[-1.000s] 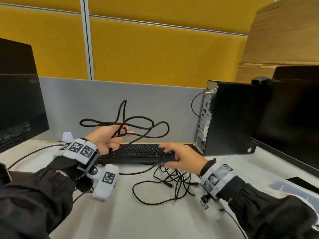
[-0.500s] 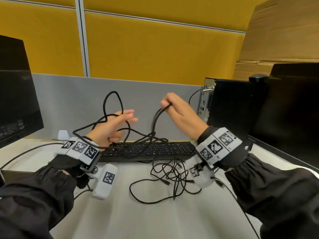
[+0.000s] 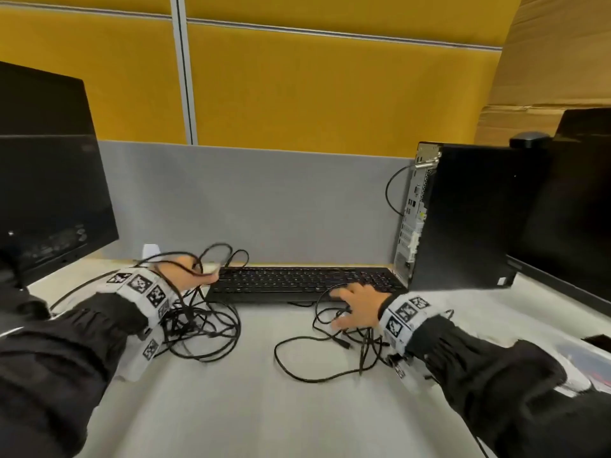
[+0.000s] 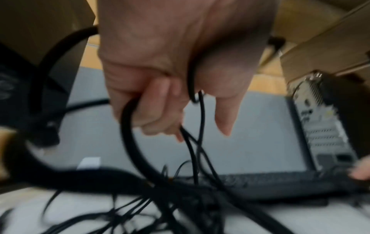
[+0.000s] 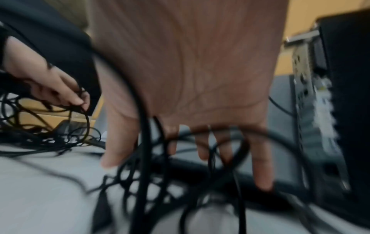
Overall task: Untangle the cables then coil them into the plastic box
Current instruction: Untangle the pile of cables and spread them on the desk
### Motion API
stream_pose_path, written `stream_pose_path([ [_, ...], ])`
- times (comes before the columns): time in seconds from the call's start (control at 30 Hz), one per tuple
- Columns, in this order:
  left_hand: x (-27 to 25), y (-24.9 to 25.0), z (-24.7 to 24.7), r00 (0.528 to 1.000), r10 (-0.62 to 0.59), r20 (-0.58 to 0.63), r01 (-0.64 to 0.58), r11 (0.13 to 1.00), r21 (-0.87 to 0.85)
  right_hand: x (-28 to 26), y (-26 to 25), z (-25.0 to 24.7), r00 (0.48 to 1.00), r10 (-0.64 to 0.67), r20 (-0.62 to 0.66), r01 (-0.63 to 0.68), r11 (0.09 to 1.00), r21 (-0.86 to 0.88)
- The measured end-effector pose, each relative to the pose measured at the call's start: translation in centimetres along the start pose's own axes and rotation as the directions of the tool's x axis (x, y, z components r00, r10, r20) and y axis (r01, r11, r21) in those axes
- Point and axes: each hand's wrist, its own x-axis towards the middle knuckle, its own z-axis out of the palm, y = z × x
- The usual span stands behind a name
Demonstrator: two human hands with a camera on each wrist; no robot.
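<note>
The black cables lie in two heaps on the pale desk. One tangle (image 3: 205, 328) sits under my left wrist. My left hand (image 3: 190, 276) hangs just above it, left of the keyboard, with fingers curled round a thick and several thin black cables (image 4: 128, 142). The left wrist view shows that grip (image 4: 160, 102) close up. The second tangle (image 3: 365, 345) lies in front of the keyboard's right end. My right hand (image 3: 355, 305) is spread over it with fingers straight (image 5: 200, 142); blurred cable loops (image 5: 144, 142) cross in front of the palm, none gripped.
A black keyboard (image 3: 304, 282) lies across the back of the desk. A black PC tower (image 3: 469, 219) stands to its right, beside a monitor (image 3: 575, 209). Another monitor (image 3: 46, 180) stands at the left. A grey partition (image 3: 258, 203) closes the back.
Both hands were up over the keyboard with cable between them. Now they are low and apart: the left has carried a bundle down-left, the right has let go and dropped onto the right heap.
</note>
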Motion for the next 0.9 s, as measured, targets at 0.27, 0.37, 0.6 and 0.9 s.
stream_pose_path([
  [0.27,6.0,-5.6,5.3,0.982,-0.181,-0.059,0.19,0.938,0.289,-2.5,0.3,0.6,0.984,-0.124,0.124,0.135,0.987,-0.083],
  [0.37,3.8,-3.7,4.6,0.98,-0.199,-0.026,0.196,0.917,0.347,-3.0,1.0,0.8,0.984,-0.14,0.111,0.145,0.988,-0.047],
  [0.6,1.0,-1.2,1.6,0.958,-0.258,0.126,0.22,0.942,0.255,-3.7,2.1,0.0,0.979,-0.176,0.104,0.163,0.979,0.12],
  [0.9,-0.2,0.6,-0.1,0.947,-0.244,0.209,0.184,0.945,0.269,-3.8,2.2,0.2,0.981,-0.162,0.109,0.141,0.974,0.178],
])
